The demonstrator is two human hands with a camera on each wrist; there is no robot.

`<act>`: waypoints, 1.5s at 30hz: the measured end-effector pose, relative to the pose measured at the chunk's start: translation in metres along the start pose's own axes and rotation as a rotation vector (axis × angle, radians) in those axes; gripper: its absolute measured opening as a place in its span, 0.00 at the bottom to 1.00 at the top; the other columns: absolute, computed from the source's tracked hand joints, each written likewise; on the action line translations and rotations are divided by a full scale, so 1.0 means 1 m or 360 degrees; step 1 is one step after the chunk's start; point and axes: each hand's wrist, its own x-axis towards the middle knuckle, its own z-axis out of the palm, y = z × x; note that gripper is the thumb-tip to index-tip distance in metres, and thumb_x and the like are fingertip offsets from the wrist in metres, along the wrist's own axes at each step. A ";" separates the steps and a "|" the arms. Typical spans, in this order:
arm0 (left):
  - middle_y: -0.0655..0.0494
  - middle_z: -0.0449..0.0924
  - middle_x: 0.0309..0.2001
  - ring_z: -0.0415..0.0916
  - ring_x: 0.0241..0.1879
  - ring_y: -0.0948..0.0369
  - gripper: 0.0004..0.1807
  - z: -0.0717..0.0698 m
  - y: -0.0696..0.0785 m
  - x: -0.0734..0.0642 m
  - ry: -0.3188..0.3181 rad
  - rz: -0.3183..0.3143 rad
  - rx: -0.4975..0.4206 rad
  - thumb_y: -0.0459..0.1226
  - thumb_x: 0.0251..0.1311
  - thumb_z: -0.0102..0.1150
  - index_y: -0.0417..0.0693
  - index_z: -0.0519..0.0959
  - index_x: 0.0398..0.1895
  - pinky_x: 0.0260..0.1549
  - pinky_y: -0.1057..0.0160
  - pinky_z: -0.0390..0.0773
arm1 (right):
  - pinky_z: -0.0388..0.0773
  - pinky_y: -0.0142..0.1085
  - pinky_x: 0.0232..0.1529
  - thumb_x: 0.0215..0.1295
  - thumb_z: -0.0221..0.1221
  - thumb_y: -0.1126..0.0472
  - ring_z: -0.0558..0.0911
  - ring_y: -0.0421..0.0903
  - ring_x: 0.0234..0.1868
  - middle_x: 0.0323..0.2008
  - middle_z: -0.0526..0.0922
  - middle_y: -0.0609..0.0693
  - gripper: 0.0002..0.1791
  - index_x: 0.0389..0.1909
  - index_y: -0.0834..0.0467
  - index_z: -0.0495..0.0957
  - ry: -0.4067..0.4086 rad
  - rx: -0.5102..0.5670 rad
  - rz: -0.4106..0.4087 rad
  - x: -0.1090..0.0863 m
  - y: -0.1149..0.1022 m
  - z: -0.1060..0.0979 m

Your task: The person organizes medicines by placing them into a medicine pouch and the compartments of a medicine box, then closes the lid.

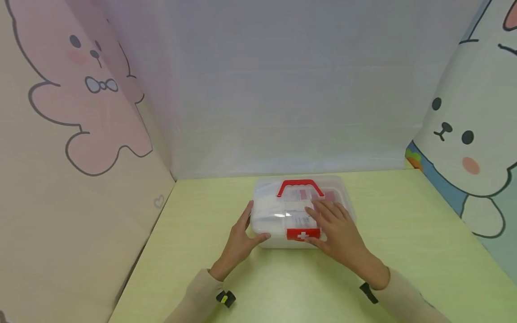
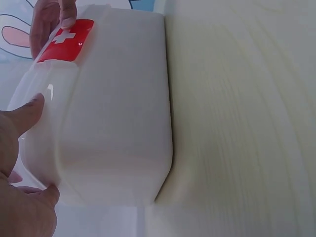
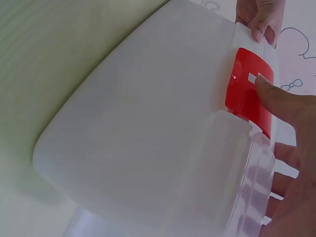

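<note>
A first-aid box (image 1: 268,213) with a clear lid and a white base sits on the table, its lid down. On its front is a red latch (image 1: 292,234) with a white cross. My left hand (image 1: 237,244) holds the front left corner of the lid, thumb at the front and fingers along the side. My right hand (image 1: 343,235) lies over the right part of the lid with fingers spread. Its thumb (image 3: 276,98) presses on the latch. Through the lid show white and pink packages (image 1: 298,220), partly hidden by the right hand.
A red carrying handle (image 1: 300,182) lies on top of the box. The pale yellow-green table (image 1: 282,287) extends on both sides and in front. A white sheet (image 1: 299,89) hangs behind it, and cartoon-printed panels (image 1: 121,121) stand left and right.
</note>
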 end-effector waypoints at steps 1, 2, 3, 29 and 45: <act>0.55 0.52 0.78 0.58 0.74 0.51 0.58 0.000 -0.001 0.000 0.0003 0.0011 0.0014 0.47 0.50 0.74 0.61 0.45 0.79 0.67 0.53 0.63 | 0.64 0.60 0.64 0.36 0.79 0.46 0.70 0.59 0.65 0.64 0.75 0.61 0.46 0.61 0.57 0.75 0.0014 -0.0008 -0.0011 0.000 0.000 0.001; 0.55 0.52 0.78 0.58 0.74 0.51 0.58 0.000 -0.001 0.000 0.0006 0.0032 0.0036 0.47 0.50 0.74 0.60 0.45 0.79 0.67 0.52 0.64 | 0.65 0.60 0.64 0.35 0.79 0.46 0.70 0.60 0.65 0.64 0.75 0.61 0.47 0.61 0.57 0.75 0.0028 -0.0013 -0.0020 -0.001 0.000 0.002; 0.54 0.53 0.78 0.59 0.74 0.51 0.58 0.001 -0.002 -0.001 0.0009 0.0051 0.0063 0.46 0.50 0.74 0.59 0.46 0.79 0.66 0.52 0.65 | 0.65 0.60 0.64 0.34 0.80 0.47 0.70 0.60 0.65 0.63 0.75 0.61 0.48 0.61 0.57 0.75 0.0040 -0.0018 -0.0028 -0.001 0.000 0.003; 0.48 0.58 0.75 0.67 0.69 0.49 0.58 0.000 -0.007 -0.004 0.0102 0.0272 0.0306 0.43 0.47 0.75 0.51 0.49 0.79 0.63 0.52 0.70 | 0.64 0.59 0.63 0.33 0.80 0.48 0.70 0.61 0.65 0.64 0.75 0.59 0.50 0.64 0.55 0.73 0.0112 -0.0043 -0.0132 -0.008 0.004 0.013; 0.49 0.53 0.77 0.64 0.70 0.44 0.56 0.002 -0.009 -0.001 0.0113 0.0357 0.0401 0.43 0.50 0.74 0.59 0.48 0.79 0.61 0.45 0.71 | 0.76 0.60 0.53 0.40 0.78 0.57 0.57 0.64 0.74 0.73 0.59 0.62 0.51 0.70 0.52 0.66 0.0013 0.0258 0.0293 -0.031 0.044 -0.001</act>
